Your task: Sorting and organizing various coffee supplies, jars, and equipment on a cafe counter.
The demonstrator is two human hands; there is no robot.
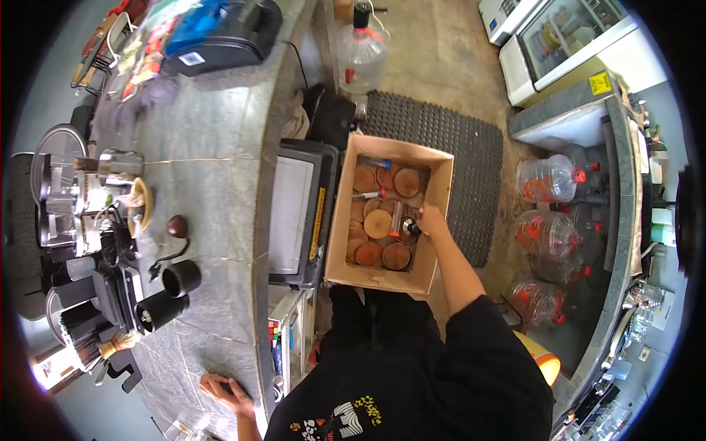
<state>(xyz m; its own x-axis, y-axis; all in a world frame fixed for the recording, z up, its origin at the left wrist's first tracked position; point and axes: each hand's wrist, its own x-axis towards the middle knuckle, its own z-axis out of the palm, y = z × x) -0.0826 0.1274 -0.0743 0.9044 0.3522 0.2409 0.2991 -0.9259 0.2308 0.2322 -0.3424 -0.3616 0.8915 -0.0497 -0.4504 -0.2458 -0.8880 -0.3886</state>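
Note:
Below me stands an open cardboard box [337, 242] with several round wooden or clay-coloured discs, such as a pale one [378, 224], inside. Tubes with red caps [396, 218] and one with a blue cap [376, 162] lie among them. My right hand [432, 221] reaches over the box's right side, its fingers on a small object with a dark handle and a shiny round end [410, 226]. At the lower left, my left hand [227, 392] rests on the grey stone counter [220, 308]; a small dark thing shows at its fingers, and its hold is unclear.
On the counter are a black cup [182, 278], a hand crank with a wooden knob [177, 226], a bamboo whisk [117, 344] and a black case [226, 38]. A black perforated mat [477, 182] lies beside the box. Large plastic bottles [546, 234] stand beneath the right counter.

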